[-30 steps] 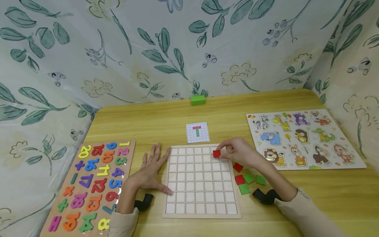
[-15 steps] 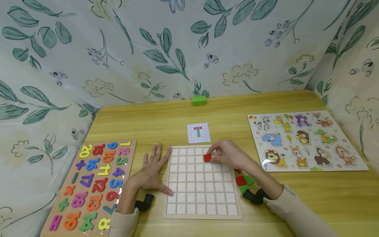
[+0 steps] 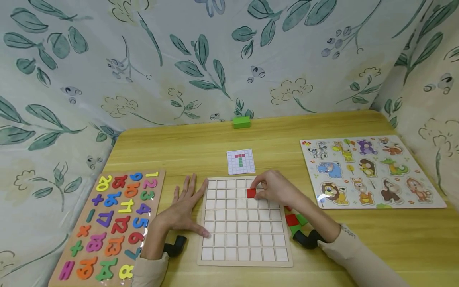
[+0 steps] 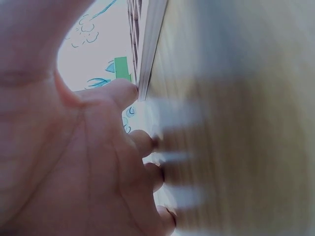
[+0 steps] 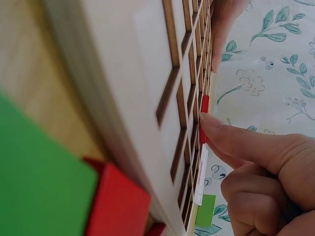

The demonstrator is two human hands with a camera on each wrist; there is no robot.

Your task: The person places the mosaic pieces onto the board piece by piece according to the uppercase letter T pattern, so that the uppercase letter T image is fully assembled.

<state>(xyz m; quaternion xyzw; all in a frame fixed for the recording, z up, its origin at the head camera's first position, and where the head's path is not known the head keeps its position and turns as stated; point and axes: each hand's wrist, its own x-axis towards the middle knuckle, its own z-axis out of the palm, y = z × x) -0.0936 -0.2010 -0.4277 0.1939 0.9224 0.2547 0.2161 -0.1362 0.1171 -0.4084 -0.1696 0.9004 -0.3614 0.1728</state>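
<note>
One red tile pinched by right hand, held at second row from far edge of grid board; whether seated, cannot be told. Tile best squared with grid before being pressed flat; board best steadied by left hand, fingers spread at left edge.

- Pinched tile: plain red.
- Grid board: pale wood tone, off-white square cells in a regular lattice.
- Loose tiles: solid red and solid green.
- Card: white, fine grid lines, red bar over green stem.
- Small block: bright green.
- Number board: tan, numerals and signs in mixed bright colours.
- Animal board: white, multicoloured cartoon animals.
- Table: yellow wood grain.
- Wall: whitish, teal leaves, yellowish blooms, blue-grey berries.
- Sleeves: beige; dark marking on right cuff.
</note>
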